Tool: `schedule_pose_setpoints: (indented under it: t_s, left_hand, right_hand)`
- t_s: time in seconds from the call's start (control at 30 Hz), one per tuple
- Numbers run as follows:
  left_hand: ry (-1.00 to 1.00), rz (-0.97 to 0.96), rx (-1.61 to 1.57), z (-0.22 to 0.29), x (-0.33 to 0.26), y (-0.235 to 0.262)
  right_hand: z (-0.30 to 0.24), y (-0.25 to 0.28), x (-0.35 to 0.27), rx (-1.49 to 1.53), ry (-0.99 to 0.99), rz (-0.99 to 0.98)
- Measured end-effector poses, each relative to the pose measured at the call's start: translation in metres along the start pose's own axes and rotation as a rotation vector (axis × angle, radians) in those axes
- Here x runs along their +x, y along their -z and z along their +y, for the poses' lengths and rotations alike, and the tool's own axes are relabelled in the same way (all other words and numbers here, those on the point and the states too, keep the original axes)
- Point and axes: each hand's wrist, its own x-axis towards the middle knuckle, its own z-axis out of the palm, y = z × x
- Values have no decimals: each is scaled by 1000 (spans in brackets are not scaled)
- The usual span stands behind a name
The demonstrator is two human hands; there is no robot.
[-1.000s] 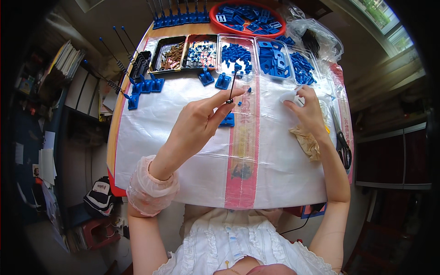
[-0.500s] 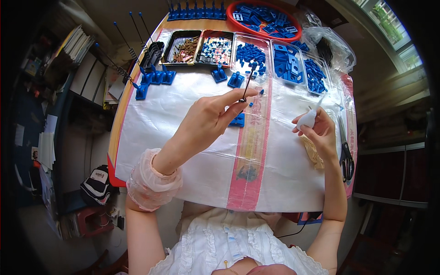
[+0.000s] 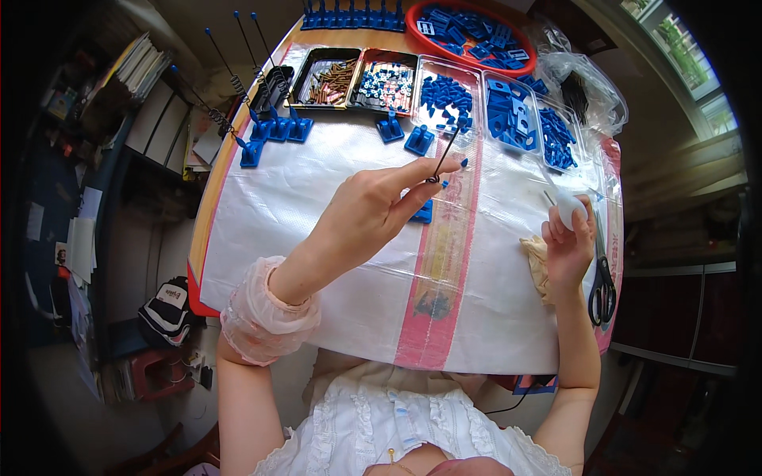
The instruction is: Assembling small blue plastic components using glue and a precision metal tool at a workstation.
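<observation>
My left hand (image 3: 361,210) is closed in a pinch over the middle of the table, gripping a thin dark spring wire (image 3: 447,153). Its straight part points up and away, and a small coil shows at my fingertips. Two tiny blue pieces (image 3: 445,183) lie by those fingertips. Partly hidden under the hand is a blue clip-like base (image 3: 423,212). At the right, my right hand (image 3: 570,242) is wrapped round a small white squeeze bottle (image 3: 570,211). A pale tapered nozzle rises from the bottle, and a thin metal pin juts out beside it.
Behind my hands stand trays of brass screws (image 3: 332,82), small nuts (image 3: 385,86) and blue parts (image 3: 446,97). A red basin (image 3: 530,57) holds more blue pieces. Blue bases with upright spring wires (image 3: 252,151) stand left. Black scissors (image 3: 603,289) and a tan cloth (image 3: 536,266) lie right.
My right hand has drawn the bottle away to the right, farther from the wire. The left hand keeps its pinch. The whole view has shifted slightly.
</observation>
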Motion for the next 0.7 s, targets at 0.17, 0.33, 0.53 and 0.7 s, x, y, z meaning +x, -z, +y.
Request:
schedule_pose_setpoints:
  t_s: [0.17,0.33,0.53,0.7]
  left_hand:
    - [-12,11,8,-1,0,0]
    - [-3,3,13,0,0,0]
    - [-7,7,18,-1,0,-1]
    - [-11,8,21,0,0,0]
  right_hand:
    - [-12,-1,-1,23,45,-41]
    - [-5,-9,-8,38,-124,-81]
    - [10,-23,-20,-149,-200,-147]
    - [18,-26,-24,-260,-177,-138]
